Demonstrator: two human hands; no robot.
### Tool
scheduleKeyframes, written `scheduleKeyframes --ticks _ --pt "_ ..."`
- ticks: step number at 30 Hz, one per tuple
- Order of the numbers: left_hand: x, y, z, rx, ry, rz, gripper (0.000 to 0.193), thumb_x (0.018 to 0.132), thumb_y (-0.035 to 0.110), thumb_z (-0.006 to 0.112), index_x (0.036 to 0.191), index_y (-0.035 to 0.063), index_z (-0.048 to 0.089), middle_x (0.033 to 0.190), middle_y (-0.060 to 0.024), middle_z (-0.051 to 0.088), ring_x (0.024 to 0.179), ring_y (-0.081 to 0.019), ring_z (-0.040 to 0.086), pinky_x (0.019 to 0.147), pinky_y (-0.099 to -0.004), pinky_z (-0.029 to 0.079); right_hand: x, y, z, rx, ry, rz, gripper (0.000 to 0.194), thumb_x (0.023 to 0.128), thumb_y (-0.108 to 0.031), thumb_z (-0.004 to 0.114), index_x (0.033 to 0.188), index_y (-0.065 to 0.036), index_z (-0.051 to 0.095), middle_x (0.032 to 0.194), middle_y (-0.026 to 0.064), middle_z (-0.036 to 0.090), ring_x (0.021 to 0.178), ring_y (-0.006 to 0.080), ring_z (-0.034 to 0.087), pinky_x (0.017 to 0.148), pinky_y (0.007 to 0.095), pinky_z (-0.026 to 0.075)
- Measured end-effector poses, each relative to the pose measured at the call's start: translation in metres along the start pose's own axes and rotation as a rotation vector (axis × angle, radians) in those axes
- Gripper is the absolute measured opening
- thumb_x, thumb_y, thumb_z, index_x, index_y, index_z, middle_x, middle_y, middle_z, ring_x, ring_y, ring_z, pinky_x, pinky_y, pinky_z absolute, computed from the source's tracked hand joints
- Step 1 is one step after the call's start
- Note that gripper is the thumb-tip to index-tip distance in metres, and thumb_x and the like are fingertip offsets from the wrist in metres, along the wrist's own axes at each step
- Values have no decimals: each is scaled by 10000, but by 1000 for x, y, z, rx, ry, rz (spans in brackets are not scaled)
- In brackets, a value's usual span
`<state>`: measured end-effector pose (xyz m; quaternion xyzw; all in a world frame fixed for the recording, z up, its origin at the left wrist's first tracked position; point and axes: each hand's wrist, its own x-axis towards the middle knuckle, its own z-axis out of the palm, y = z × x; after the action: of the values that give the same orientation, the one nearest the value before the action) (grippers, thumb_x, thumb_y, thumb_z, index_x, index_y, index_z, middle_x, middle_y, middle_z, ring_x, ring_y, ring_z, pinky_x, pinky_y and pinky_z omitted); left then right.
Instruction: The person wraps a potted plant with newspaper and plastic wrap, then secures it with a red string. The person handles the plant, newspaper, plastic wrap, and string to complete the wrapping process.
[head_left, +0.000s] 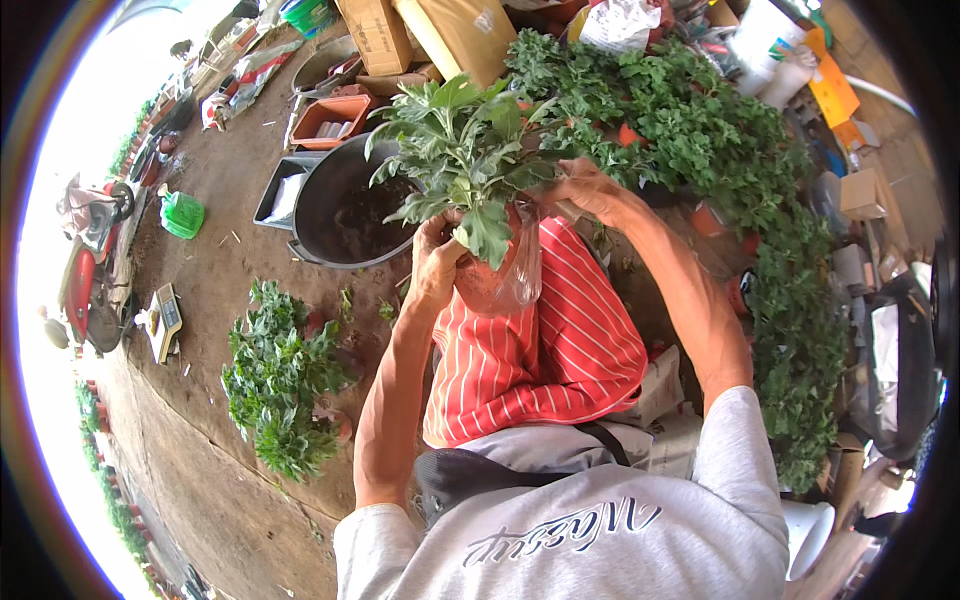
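A leafy potted plant (480, 150) stands upright over my lap, in a reddish-brown pot (484, 277). Clear plastic film (527, 259) hangs in folds around the pot's right side. My left hand (435, 259) grips the pot's left rim, its fingertips partly under the leaves. On the other side, my right hand (589, 187) is closed on the upper edge of the film near the rim; foliage hides its fingertips, and it is slightly blurred. Beneath the pot, a red cloth with white stripes (517, 360) covers my legs.
A large black tub (352, 202) with dark soil inside stands just beyond my left hand. Bushy potted plants (285, 382) sit at left on the ground. More plants (697, 112) line the right. Beyond the tub are an orange planter (330, 120) and cardboard boxes (375, 37).
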<state>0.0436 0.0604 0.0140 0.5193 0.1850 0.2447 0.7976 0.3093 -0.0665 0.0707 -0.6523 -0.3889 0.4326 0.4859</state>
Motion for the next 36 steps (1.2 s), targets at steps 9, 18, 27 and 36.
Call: scheduleKeyframes --ticks 9,18,27,36 --pt "9 1 15 49 114 28 219 925 146 814 1068 9 721 874 -56 754 690 -115 703 636 -242 547 -19 5 4 -670 441 -271 399 741 -82 816 1101 25 682 1014 182 766 838 308 733 745 443 564" --pt "10 2 28 62 177 63 267 911 162 831 1067 -16 705 862 -75 758 697 -133 712 647 -258 562 -38 -12 35 -827 708 -341 541 716 -205 944 1128 -21 646 1006 176 763 909 372 766 797 472 606" --pt "8 0 32 160 326 82 209 897 81 799 1079 5 731 867 -21 724 711 -85 665 660 -239 541 -56 -32 71 -454 612 -259 518 739 -195 885 1162 25 683 1031 212 766 918 345 754 829 442 592" --pt "12 -23 54 530 517 266 253 889 159 813 1024 -28 709 970 -88 706 870 -192 667 803 -332 542 -61 18 94 -316 557 -391 578 888 -252 879 1339 16 637 1212 191 746 1067 287 729 961 414 566"
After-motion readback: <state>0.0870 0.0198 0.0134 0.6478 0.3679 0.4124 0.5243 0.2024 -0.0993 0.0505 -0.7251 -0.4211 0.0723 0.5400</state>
